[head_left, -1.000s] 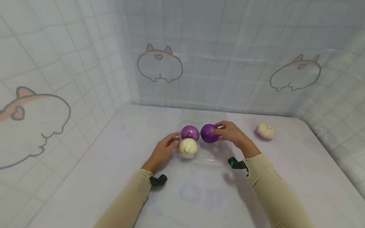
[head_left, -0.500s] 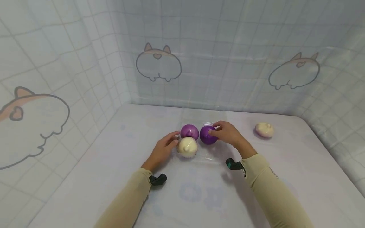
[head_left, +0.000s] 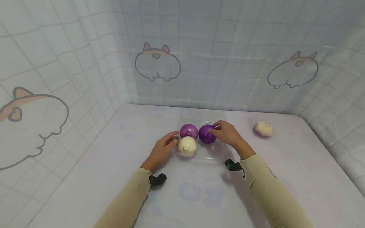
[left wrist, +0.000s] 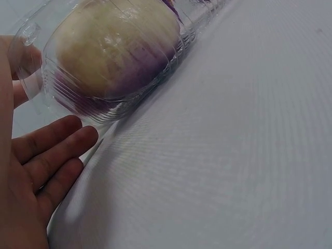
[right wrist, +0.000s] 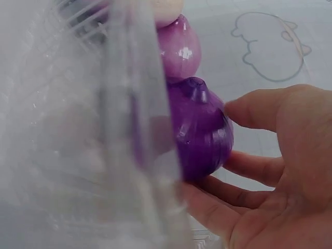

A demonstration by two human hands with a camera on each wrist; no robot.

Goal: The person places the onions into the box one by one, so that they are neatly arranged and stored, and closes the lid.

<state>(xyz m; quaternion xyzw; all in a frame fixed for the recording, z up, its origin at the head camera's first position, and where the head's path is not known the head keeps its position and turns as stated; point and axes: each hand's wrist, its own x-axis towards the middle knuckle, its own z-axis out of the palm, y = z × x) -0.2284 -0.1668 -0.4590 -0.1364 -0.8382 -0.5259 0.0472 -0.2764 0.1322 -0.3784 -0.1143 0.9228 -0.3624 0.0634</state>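
My right hand (head_left: pixel 226 133) grips a dark purple onion (head_left: pixel 207 134), thumb on one side and fingers beneath it in the right wrist view. A lighter purple onion (head_left: pixel 189 131) and a cream-and-purple onion (head_left: pixel 187 147) lie close together just left of it. The cream one is inside a clear plastic container (left wrist: pixel 111 111), whose ridged wall blurs the near side of the right wrist view. My left hand (head_left: pixel 162 148) is at the container's left edge, several fingers (left wrist: pixel 57 150) extended below it; another finger shows through the clear rim.
Another cream-and-pink onion (head_left: pixel 263 129) lies on the white table cover (head_left: pixel 137 126), right of my right hand. A gridded sheet (head_left: pixel 216 69) with cartoon drawings rises behind and at both sides. The clear container is hard to make out from above.
The dark purple onion has moved slightly down and left with my right hand, next to the lighter purple one. My left hand has stayed nearly still. The head view has shifted a little.
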